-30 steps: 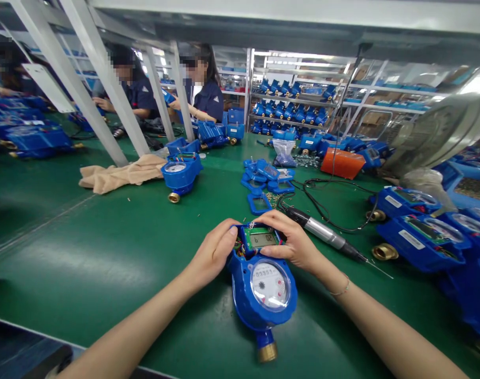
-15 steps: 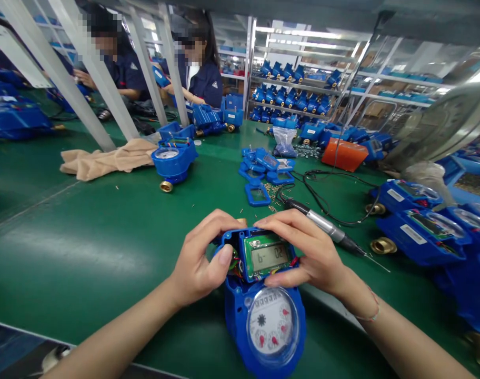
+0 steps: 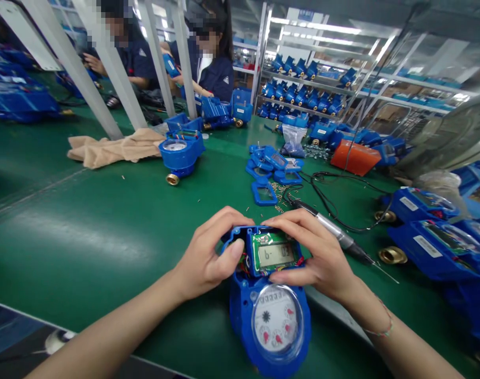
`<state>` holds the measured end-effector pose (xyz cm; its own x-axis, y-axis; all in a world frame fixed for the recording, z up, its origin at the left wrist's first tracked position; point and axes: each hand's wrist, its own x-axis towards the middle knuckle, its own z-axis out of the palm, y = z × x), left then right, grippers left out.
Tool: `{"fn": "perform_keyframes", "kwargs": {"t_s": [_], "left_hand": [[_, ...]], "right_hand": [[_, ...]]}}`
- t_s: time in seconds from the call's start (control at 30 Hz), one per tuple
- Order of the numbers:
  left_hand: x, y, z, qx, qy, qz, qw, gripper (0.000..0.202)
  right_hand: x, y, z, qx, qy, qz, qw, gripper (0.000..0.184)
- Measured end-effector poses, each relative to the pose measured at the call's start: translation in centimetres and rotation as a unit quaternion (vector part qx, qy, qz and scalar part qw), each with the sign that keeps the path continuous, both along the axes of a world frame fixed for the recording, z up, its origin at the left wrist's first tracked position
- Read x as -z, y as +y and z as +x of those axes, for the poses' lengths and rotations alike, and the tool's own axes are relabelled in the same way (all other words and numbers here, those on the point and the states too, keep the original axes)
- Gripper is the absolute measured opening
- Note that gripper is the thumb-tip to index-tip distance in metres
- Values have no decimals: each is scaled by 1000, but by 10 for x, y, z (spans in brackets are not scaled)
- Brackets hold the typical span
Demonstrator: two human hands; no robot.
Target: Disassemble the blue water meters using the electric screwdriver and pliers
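Note:
A blue water meter point(image 3: 240, 310) with a round dial point(image 3: 277, 321) is held between my two hands at the near edge of the table. Its electronics compartment is uncovered, showing a green circuit board with a lit LCD point(image 3: 275, 254) and coloured wires. My left hand point(image 3: 214, 258) grips the compartment's left side, thumb at the wires and fingers round the far wall. With fingers on the far edge and thumb just below the display, my right hand point(image 3: 313, 252) clasps the right side. The meter's underside is hidden.
An electric screwdriver point(image 3: 335, 231) lies to the right, near loose screws and blue frame covers point(image 3: 264, 192). More meters point(image 3: 433, 247) crowd the right side. Another meter point(image 3: 180, 152) stands by a beige cloth point(image 3: 117, 148). Two people work beyond metal posts point(image 3: 125, 68).
The digits on the display have changed from 02 to 03. My view has shifted slightly, while both hands keep the same hold on the meter.

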<state>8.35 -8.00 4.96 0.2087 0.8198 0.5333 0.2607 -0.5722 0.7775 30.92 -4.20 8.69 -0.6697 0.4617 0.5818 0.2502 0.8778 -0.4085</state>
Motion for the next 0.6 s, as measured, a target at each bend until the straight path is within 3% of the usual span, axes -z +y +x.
{"fn": "perform_keyframes", "kwargs": {"t_s": [0.13,0.4,0.5,0.6], "left_hand": [[8,12,2,-12,2,-119,993,35],[7,25,-3,-28,40,-139,989,39],[7,27,-6,-27,43,-136,989,42],[9,30,-8,-35,39,-133,990,44]], "right_hand": [[14,3,-5,57,12,-68,996,49],[29,-4,-17,104,39,-201,973,37],[35,-10,-22,119,56,-267,955,44],[42,-19,-27,130,109,-373,912,61]]}}
